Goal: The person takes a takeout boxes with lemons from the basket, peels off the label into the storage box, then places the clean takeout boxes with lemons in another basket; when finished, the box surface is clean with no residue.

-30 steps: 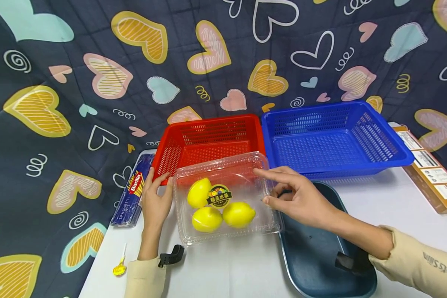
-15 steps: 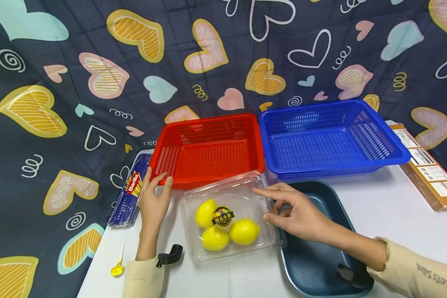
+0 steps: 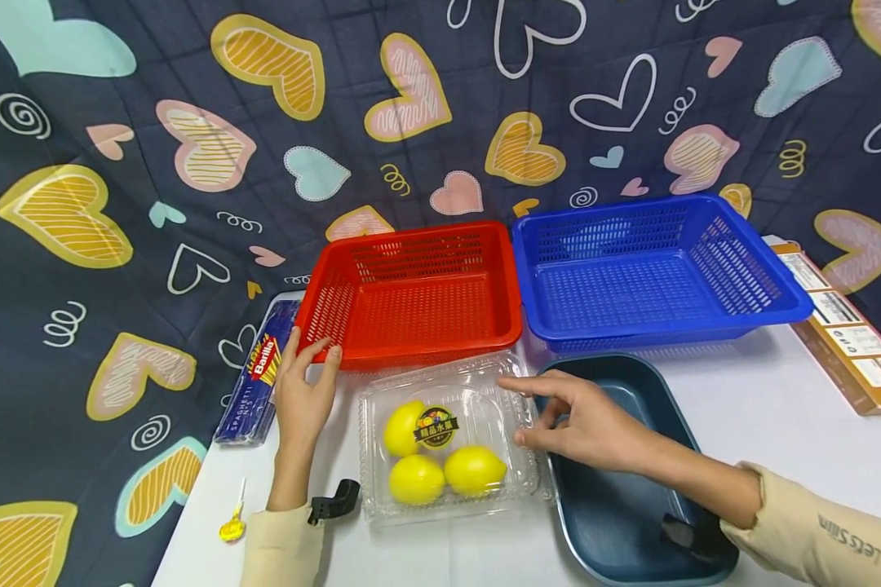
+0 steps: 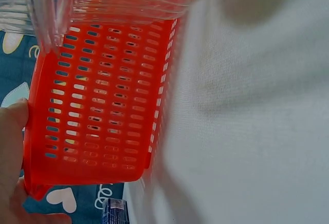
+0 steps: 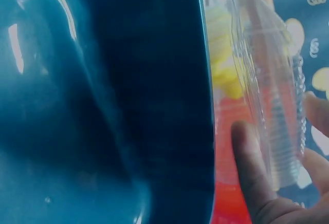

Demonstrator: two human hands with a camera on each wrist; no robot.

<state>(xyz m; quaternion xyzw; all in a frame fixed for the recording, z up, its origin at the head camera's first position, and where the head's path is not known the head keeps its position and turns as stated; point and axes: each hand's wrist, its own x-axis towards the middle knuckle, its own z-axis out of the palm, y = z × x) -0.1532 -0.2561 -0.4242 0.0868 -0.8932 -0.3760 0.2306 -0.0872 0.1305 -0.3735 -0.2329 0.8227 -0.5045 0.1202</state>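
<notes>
A clear plastic fruit box [image 3: 484,408] with a black round label holds three yellow lemons [image 3: 475,470]. It lies just in front of the red basket [image 3: 426,318]. My right hand [image 3: 595,424] holds the box at its right side; in the right wrist view the thumb [image 5: 247,147] is on one face and the fingers [image 5: 317,113] on the other. My left hand [image 3: 304,395] touches the front left corner of the red basket, its fingers spread and relaxed along the rim. In the left wrist view the clear box overlaps the basket's front wall.
A blue basket [image 3: 705,326] stands beside the red one. A dark blue tray [image 3: 609,505] lies under my right forearm. A spaghetti pack [image 3: 245,408] and a yellow lollipop [image 3: 232,528] are at left, a brown box [image 3: 844,334] at right. A heart-patterned cloth hangs behind.
The fruit box has come down and toward me, away from over the red basket's front, with my right hand following it. The lemons have shifted inside. My left hand stays at the basket corner.
</notes>
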